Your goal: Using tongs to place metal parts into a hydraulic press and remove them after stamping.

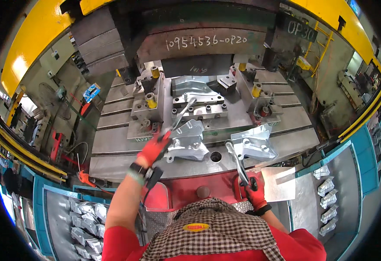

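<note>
My left hand [152, 148], in a red glove, is closed around the lower end of a long silver metal tool [182, 114]. The tool's rounded head points away toward the die block [199, 112]. Beside and below it, a stamped sheet-metal part [188, 143] lies on the press bed's front edge. My right hand [255, 191], also gloved in red, grips a second long silver metal tool [238, 162]. Its head is at the left edge of another stamped part [258, 144]; whether it clamps that part, I cannot tell. A shiny sheet-metal piece [194, 85] sits farther back in the die.
The heavy upper die [199, 41] hangs over the work. Guide posts with yellow collars [151, 100] stand on both sides. A bin of stamped parts [86, 226] is at the lower left. Several more parts [328, 199] lie in a row on the right-hand chute [303, 204].
</note>
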`<action>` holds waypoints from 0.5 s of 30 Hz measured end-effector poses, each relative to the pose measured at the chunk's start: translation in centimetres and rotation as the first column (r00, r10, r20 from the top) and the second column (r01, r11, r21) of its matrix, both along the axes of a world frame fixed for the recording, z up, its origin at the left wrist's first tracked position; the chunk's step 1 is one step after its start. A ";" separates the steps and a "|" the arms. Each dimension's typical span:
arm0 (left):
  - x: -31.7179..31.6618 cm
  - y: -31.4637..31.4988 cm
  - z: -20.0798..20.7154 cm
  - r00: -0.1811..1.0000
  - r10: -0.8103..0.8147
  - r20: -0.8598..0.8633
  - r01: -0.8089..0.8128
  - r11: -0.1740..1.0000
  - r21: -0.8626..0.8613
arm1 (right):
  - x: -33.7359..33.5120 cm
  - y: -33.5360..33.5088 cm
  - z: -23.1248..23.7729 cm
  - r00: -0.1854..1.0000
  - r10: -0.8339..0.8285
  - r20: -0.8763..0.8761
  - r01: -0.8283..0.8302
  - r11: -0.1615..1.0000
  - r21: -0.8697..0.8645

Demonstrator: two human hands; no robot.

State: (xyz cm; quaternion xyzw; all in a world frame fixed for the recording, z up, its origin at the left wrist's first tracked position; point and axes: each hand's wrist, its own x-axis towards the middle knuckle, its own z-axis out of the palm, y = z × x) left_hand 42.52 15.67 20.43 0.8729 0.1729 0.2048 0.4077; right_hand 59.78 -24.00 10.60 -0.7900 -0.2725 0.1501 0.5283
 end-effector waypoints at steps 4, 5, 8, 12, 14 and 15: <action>8.4 4.8 -1.5 0.964 0.143 -0.222 -0.131 0.989 0.068 | -0.5 0.4 1.1 0.996 -0.011 0.083 0.012 1.000 -0.011; 9.7 6.3 -3.0 0.963 0.134 -0.233 -0.112 0.988 0.107 | -0.4 0.7 1.4 0.994 0.003 0.112 0.001 0.999 -0.039; 12.2 8.7 -5.9 0.949 0.160 -0.273 -0.132 0.984 0.118 | -0.3 1.2 0.6 0.995 -0.051 0.080 0.048 0.998 0.044; 12.4 7.7 -7.0 0.996 0.085 -0.008 -0.085 0.966 -0.245 | 0.1 0.4 0.2 0.993 -0.072 0.098 0.088 0.982 -0.167; 11.9 7.7 -7.3 0.993 0.111 -0.033 -0.116 0.969 -0.220 | -0.3 0.9 0.7 0.994 -0.087 0.062 0.090 0.995 -0.039; 11.9 7.5 -7.4 0.991 0.125 -0.040 -0.131 0.969 -0.212 | -0.2 1.2 1.3 0.994 -0.092 0.050 0.091 0.996 0.021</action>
